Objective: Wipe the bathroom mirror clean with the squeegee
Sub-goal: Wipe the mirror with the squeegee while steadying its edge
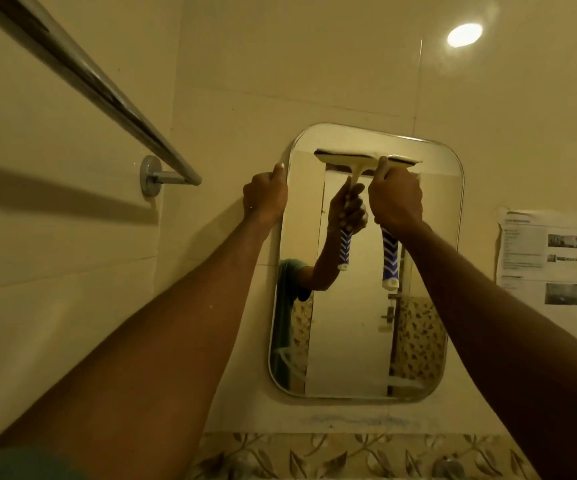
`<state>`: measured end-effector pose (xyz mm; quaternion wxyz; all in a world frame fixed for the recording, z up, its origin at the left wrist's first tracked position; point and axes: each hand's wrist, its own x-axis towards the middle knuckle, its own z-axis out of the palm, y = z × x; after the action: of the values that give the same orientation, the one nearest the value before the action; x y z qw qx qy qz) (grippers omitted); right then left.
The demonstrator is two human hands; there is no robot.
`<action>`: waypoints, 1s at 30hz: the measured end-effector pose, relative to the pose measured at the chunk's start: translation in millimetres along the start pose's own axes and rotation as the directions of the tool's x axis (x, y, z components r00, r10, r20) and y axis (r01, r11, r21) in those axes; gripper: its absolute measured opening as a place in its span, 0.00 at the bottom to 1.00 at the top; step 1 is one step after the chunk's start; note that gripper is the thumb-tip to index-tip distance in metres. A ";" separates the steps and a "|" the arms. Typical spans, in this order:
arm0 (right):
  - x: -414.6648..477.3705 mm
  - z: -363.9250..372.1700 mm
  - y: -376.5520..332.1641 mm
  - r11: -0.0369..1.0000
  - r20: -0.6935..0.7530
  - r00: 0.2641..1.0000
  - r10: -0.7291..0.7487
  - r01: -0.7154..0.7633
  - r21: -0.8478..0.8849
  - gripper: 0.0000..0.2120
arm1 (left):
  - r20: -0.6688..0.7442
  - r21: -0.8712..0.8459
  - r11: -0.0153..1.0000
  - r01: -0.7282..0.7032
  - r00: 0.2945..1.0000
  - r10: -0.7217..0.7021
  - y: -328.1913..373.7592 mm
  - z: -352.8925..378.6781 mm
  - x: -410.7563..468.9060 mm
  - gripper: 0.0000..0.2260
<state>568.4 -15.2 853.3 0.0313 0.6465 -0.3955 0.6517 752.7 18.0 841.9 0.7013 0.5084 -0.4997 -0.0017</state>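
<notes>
Two bare forearms reach up from the bottom of the view, a scrap of green sleeve at the lower left corner. The left hand is clamped on the left edge of the mirror, near its upper corner, thumb tip up on the rim. The right hand is wrapped tight round the squeegee, high on the handle, and the blue-and-white chevron grip pokes out below the fist. The pale blade lies level across the glass just under the mirror's top edge, pressed against it, and its reflection meets it there. In the glass you can see the gripping hand doubled, plus a green shirt sleeve and a patch of leaf-patterned tile. Behind it all is a cream tiled wall. A chrome towel rail slants down from the upper left to its wall bracket. A printed paper notice hangs right of the mirror, and a leaf-patterned border runs below.
</notes>
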 end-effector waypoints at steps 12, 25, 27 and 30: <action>-111.3 8.0 40.9 0.996 0.224 0.972 0.074 -0.062 -0.060 0.22 | -0.013 0.130 0.985 -0.115 0.993 0.117 -4.3 -1.9 4.1 0.22; -39.4 -14.2 16.4 0.993 0.219 0.969 0.112 -0.099 -0.069 0.21 | -0.009 0.191 0.965 -0.182 0.982 0.187 -6.3 -1.8 2.8 0.23; -80.2 -7.6 30.9 0.986 0.246 0.956 0.158 -0.141 -0.084 0.23 | -0.011 0.199 0.963 -0.182 0.982 0.188 -5.6 -2.4 0.9 0.23; -117.1 -7.1 34.4 0.978 0.289 0.942 0.169 -0.125 -0.166 0.23 | -0.008 0.162 0.971 -0.176 0.984 0.180 -5.7 -3.2 -0.3 0.23</action>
<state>562.6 20.2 736.5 -0.0314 0.7029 -0.4893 0.5153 757.7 17.7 837.6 0.6610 0.5166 -0.5336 0.1073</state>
